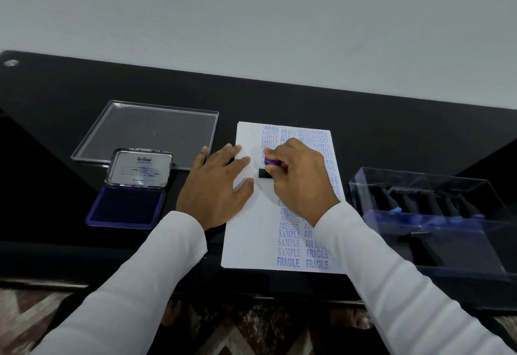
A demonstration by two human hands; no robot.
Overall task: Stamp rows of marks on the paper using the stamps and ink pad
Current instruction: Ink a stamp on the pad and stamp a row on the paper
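A white sheet of paper lies on the black table, its right half covered in rows of blue stamped words. My right hand grips a stamp with a purple top and black base, set down on the paper's middle left. Flat on the paper's left edge rests my left hand, fingers spread. An open blue ink pad with a metal lid sits to the left of that hand.
A clear plastic lid lies behind the ink pad. At the right stands a clear box holding several more stamps. The black table meets a pale wall at the back; a patterned floor shows below its front edge.
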